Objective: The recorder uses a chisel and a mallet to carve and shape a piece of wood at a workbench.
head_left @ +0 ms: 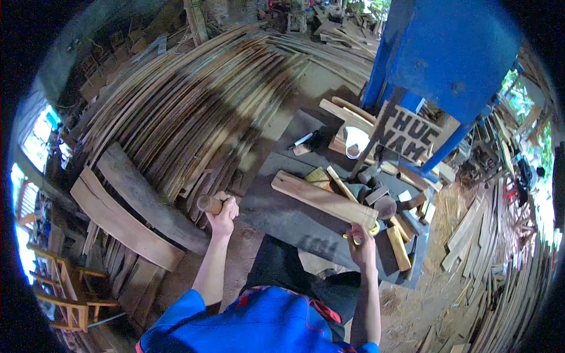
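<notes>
My left hand is raised left of the dark worktable, its fingers wrapped round a stubby round wooden piece that looks like a mallet. Across the table lies a long pale wooden block. At its near right end is my right hand, fingers curled and pinched together. A small yellow thing shows beside those fingers; whether they grip it is too small to tell. A squared wood piece rests to the right of this hand.
A blue machine frame towers over the table's far right. Wood offcuts and a white cup-like container crowd the tabletop, with a marker near its far left. Stacked planks fill the left; curved boards lie nearer.
</notes>
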The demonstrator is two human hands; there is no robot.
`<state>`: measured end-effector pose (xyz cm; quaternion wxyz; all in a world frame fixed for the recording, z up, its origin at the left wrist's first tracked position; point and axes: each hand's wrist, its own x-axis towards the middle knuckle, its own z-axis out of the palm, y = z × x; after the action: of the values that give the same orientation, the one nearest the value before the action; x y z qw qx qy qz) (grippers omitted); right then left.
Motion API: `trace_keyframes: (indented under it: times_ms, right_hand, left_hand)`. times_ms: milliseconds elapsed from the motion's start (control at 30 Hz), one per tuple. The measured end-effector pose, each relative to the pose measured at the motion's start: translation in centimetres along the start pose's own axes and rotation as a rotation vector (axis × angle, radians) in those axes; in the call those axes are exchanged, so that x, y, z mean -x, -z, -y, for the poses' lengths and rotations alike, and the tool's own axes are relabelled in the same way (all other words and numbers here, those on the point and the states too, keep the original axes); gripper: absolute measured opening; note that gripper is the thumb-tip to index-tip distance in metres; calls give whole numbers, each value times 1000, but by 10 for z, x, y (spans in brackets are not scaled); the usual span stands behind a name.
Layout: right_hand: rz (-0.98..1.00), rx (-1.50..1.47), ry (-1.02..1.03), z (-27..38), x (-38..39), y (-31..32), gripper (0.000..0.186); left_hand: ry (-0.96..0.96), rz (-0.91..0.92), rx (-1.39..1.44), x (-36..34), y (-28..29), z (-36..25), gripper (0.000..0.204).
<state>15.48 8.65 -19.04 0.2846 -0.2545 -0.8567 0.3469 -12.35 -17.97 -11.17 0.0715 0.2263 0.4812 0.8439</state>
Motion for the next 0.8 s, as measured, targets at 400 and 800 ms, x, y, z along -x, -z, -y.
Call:
trace_keyframes:
  times_ms: [400,800]
  right_hand:
    - [419,747,-235,-38,-186,-106,28]
    - [700,898,-209,-2,-229,-109,30]
  left_hand:
    - [39,-92,42,-2,37,8,13]
    - [41,-236,2,-7,79,13,13]
